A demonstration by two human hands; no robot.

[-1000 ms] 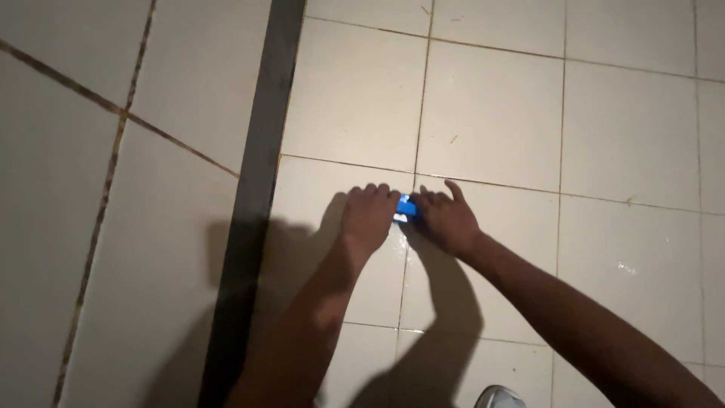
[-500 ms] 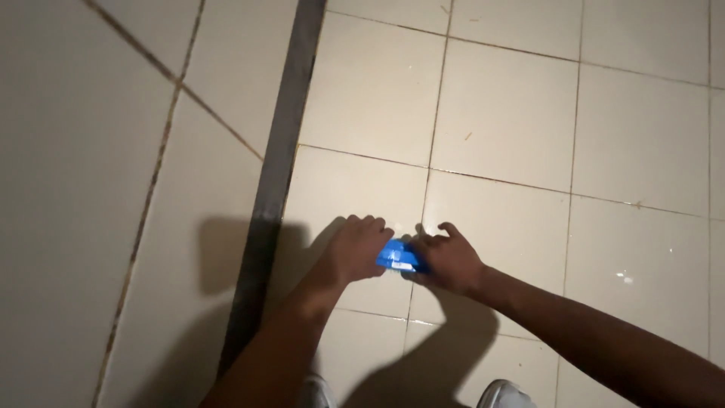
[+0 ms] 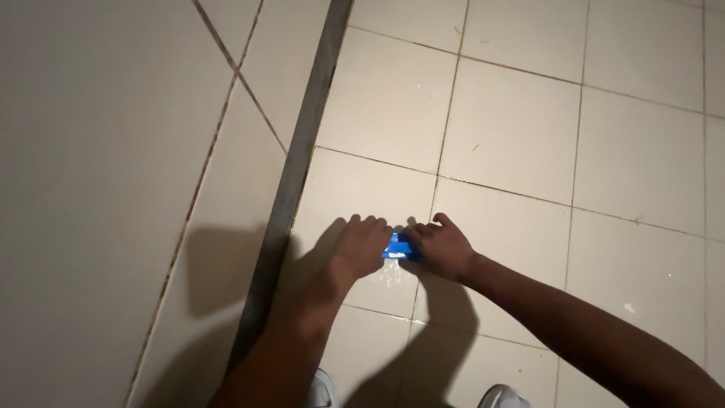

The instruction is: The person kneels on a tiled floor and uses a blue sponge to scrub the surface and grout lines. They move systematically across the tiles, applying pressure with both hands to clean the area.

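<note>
Down on the tiled floor (image 3: 513, 128), both hands have slid nearer the body than a second ago; the left hand (image 3: 364, 245) and right hand (image 3: 444, 248) press a small blue object (image 3: 397, 249) between them over a wet streak (image 3: 393, 278), suggesting scraping strokes.

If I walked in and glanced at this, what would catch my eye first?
Probably the small bright blue object, the only strong colour, pressed on the pale floor tiles between the left hand and right hand. A wet-looking smear glints just below it. To the left, a dark strip runs along the base of the tiled wall.
</note>
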